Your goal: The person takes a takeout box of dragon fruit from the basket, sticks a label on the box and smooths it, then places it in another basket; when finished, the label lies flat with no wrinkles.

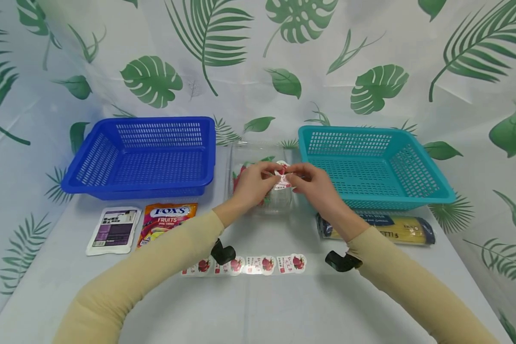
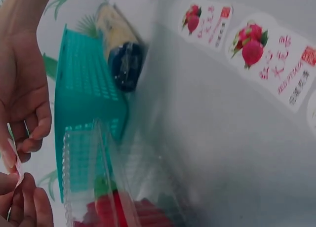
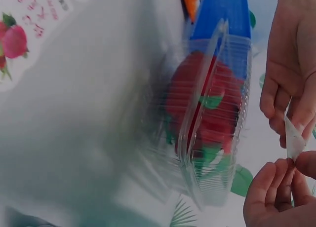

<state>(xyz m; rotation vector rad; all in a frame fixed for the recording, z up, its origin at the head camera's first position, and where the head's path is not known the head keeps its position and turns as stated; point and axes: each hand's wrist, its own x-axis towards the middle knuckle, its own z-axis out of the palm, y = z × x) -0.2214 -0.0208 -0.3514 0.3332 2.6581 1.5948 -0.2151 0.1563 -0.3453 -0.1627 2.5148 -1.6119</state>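
Observation:
Both hands hold one white sticker [image 1: 282,181] with a red fruit print, above a clear plastic clamshell box [image 1: 237,155]. My left hand [image 1: 252,184] pinches the sticker's left side between thumb and fingers. The right hand [image 1: 313,184] pinches its right side. In the right wrist view the sticker [image 3: 295,140] looks bent between the fingertips, its pale back showing. The box is closed, and red dragon fruit [image 3: 197,103] with green tips shows through its wall. In the left wrist view the box [image 2: 101,153] stands just below the hands.
A blue basket [image 1: 139,191] stands at left, a teal basket [image 1: 413,198] at right. In front lie a purple-labelled white pack [image 1: 113,229], a FOX'S candy bag [image 1: 165,217] and a spaghetti packet [image 1: 404,230]. A strip of several dragon fruit stickers [image 1: 260,265] lies nearer on the table.

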